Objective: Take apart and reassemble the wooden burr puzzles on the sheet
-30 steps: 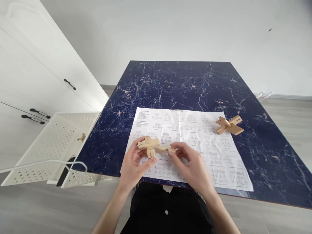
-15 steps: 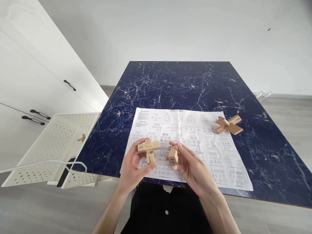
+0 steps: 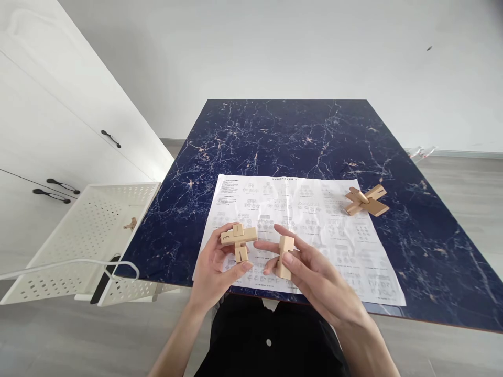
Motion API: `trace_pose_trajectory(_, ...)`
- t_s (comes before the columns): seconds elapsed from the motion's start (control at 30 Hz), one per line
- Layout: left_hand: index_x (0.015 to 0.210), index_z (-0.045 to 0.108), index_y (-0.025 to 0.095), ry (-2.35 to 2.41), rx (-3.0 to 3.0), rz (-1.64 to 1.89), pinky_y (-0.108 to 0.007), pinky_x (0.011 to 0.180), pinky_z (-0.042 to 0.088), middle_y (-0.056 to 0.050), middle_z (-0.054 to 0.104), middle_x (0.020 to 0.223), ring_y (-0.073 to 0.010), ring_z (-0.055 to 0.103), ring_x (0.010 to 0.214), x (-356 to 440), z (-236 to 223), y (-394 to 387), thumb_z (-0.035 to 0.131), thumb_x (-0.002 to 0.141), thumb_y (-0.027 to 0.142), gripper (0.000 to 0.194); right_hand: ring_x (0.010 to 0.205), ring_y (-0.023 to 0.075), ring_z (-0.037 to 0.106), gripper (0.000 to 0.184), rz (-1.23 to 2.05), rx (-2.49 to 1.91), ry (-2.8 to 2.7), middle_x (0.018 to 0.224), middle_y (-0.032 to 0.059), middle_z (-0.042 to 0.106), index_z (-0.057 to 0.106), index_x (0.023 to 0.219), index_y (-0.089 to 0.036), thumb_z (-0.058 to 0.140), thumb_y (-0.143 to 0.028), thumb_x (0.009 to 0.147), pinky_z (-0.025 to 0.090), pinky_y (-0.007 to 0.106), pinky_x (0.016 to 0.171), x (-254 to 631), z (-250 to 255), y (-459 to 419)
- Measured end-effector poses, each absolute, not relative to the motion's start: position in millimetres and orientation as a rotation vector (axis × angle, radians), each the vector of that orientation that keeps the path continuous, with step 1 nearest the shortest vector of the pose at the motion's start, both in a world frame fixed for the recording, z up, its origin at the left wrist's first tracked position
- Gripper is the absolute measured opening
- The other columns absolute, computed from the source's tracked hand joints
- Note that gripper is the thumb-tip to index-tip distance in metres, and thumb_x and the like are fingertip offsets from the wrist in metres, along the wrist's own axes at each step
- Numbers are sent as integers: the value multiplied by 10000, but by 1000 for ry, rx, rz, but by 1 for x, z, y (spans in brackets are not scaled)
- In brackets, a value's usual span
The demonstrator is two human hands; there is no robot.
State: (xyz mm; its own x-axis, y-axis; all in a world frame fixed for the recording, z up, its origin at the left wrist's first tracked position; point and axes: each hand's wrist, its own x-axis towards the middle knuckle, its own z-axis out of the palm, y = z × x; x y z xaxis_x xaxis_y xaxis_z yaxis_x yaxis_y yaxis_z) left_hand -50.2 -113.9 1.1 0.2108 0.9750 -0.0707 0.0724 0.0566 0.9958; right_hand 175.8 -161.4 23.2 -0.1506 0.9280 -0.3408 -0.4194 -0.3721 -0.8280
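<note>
In the head view, my left hand (image 3: 214, 269) grips a joined wooden puzzle assembly (image 3: 238, 236) above the paper's near edge. Its crossed pieces carry a 3 and a 1. To the right, my right hand (image 3: 314, 272) holds a notched wooden puzzle piece (image 3: 283, 269) nearly upright, thumb against its side and some fingers stretched leftward. A small space separates the two wooden parts. Beneath both hands lies a creased white instruction sheet (image 3: 314, 235) printed with rows of small diagrams.
An assembled wooden cross puzzle (image 3: 367, 200) lies at the sheet's right edge on the dark blue marbled table (image 3: 275, 136). A white perforated basket (image 3: 74, 225) stands left of the table, a small wooden puzzle (image 3: 131, 224) inside. A white cable (image 3: 66, 266) crosses it.
My right hand has turned its piece from showing the numbered end to standing upright, and its fingers have spread. The left hand and its assembly stay nearly still.
</note>
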Motion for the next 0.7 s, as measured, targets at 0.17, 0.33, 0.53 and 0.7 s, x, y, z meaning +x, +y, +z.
trace_pose_trajectory(0.17, 1429, 591, 246, 1137, 1309, 973, -379, 950, 660, -90, 768, 1244, -248, 794, 987, -51, 0, -115, 947, 810, 424, 736, 797, 211, 745, 489, 1695, -1095, -965, 1169, 129, 790, 642, 1387, -225, 635, -597, 1069, 657, 375, 692, 179, 22, -158)
trace_pose_trajectory(0.33, 1423, 606, 241, 1149, 1317, 989, -392, 969, 653, -99, 768, 1252, -257, 786, 1008, -51, -1, -115, 955, 798, 420, 737, 672, 176, 619, 576, 1344, -1456, -1201, 938, 55, 731, 609, 1515, -239, 533, -628, 1097, 538, 311, 561, 180, 15, -157)
trace_pose_trajectory(0.53, 1428, 618, 259, 1121, 1330, 1016, -369, 954, 661, -87, 754, 1273, -227, 779, 991, -52, -4, -114, 958, 808, 378, 717, 1052, 254, 744, 458, 1334, -1589, -1527, 1152, 68, 787, 514, 1551, -269, 443, -452, 1137, 591, 441, 932, 183, 21, -162)
trace_pose_trajectory(0.7, 1448, 620, 290, 1060, 1380, 1010, -327, 881, 662, -68, 751, 1263, -211, 761, 972, -50, -6, -115, 951, 832, 354, 702, 747, 221, 732, 272, 1253, -1696, -1611, 970, 28, 787, 622, 1309, -272, 521, -445, 1125, 575, 339, 630, 181, 25, -162)
